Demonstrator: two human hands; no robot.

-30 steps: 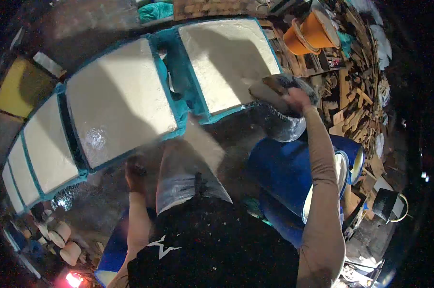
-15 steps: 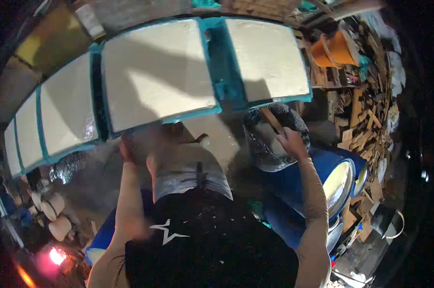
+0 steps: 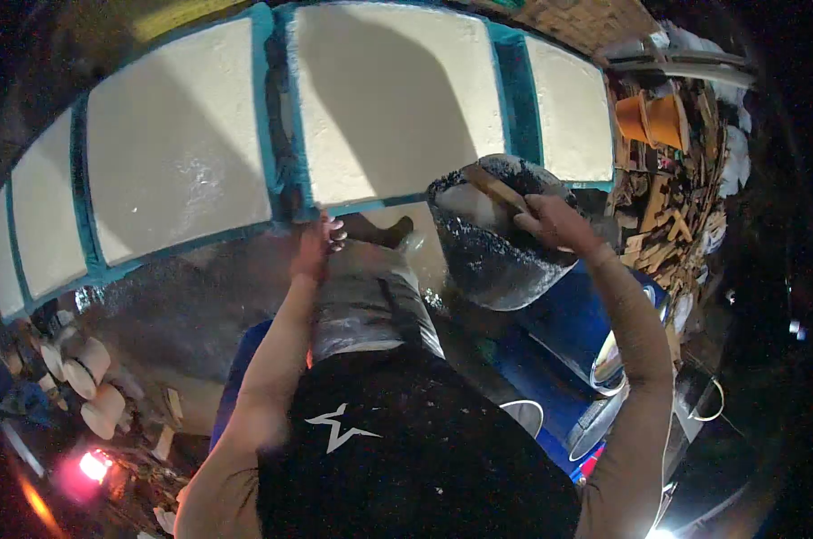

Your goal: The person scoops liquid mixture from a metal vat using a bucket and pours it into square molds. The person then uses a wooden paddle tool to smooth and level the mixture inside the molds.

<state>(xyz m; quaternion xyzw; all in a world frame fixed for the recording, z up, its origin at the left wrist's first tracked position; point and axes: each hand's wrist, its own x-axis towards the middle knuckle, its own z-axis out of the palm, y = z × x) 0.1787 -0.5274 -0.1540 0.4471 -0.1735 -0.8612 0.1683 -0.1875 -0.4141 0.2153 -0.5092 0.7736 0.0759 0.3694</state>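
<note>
Wooden handle (image 3: 501,191): in your right hand (image 3: 555,225), fingers closed around its near end; its far end is over the mouth of the dark bucket (image 3: 505,260). Whether the handle's far end touches the pale matter inside cannot be told. Bucket: black, with whitish smears over wall and rim; from your view it overlaps the near edge of the row of pale slabs (image 3: 397,99). Your left hand (image 3: 315,247) is at that same near edge, below the gap between two large slabs, fingers partly bent, fingertips pale; cannot tell whether it grips anything. Slabs: side by side in an arc before you, bordered by teal strips (image 3: 519,94); a broad shadow crosses the middle one, and the one to its left has a glossy patch. Blue barrels (image 3: 550,359): below the bucket, beside your right forearm. Beyond them, to the right, a heap of wood scraps (image 3: 662,211), with orange buckets (image 3: 653,121) tipped sideways near its top. At lower left, pale rounded objects (image 3: 87,366), identity unclear, and a red glow (image 3: 94,465). Your black shirt (image 3: 415,449) bears a white star-like mark.
</note>
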